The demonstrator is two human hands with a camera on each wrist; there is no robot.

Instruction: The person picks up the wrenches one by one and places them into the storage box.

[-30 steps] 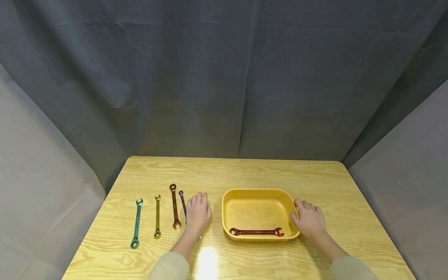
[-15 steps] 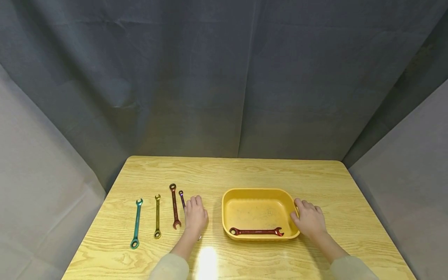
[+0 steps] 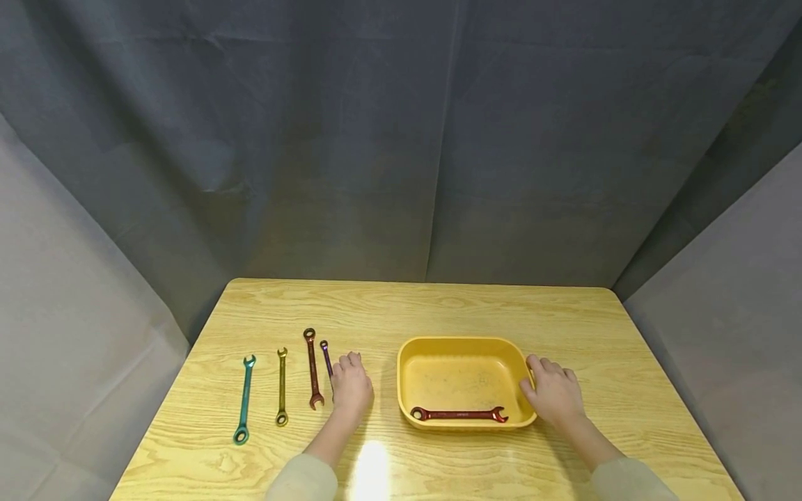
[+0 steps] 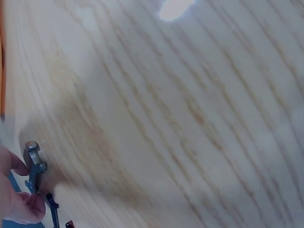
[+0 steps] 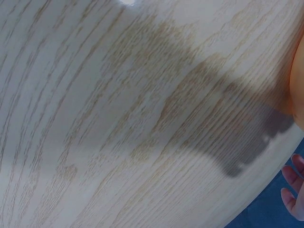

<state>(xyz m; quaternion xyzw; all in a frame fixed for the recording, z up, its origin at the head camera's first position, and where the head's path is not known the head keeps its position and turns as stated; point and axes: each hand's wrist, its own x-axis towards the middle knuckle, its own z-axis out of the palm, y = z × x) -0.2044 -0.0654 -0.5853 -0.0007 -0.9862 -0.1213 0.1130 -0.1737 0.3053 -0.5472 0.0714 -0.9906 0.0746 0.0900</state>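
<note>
In the left wrist view, my left hand (image 3: pixel 352 387) pinches a dark bluish combination wrench (image 4: pixel 34 164) between thumb and fingers, its open end pointing up out of the grip. From the head view that wrench is hidden under the hand. Just left of the fingers lies a slim purple wrench (image 3: pixel 327 358), partly covered by the hand. My right hand (image 3: pixel 554 393) grips the right rim of a yellow plastic tray (image 3: pixel 404 369), thumb over the edge. A red combination wrench (image 3: pixel 460 415) lies crosswise inside the tray, along its near wall.
Left of my left hand, a dark red wrench (image 3: pixel 313 372), a yellow-green wrench (image 3: pixel 282 390) and a teal wrench (image 3: pixel 245 400) lie spaced apart, roughly parallel. The wooden table (image 3: pixel 501 313) ends at dark grey curtains (image 3: pixel 376 174) behind.
My left hand has shifted slightly left and drawn its fingers in. The wrench end that showed beside its wrist no longer shows. My right hand and the tray have stayed put.
</note>
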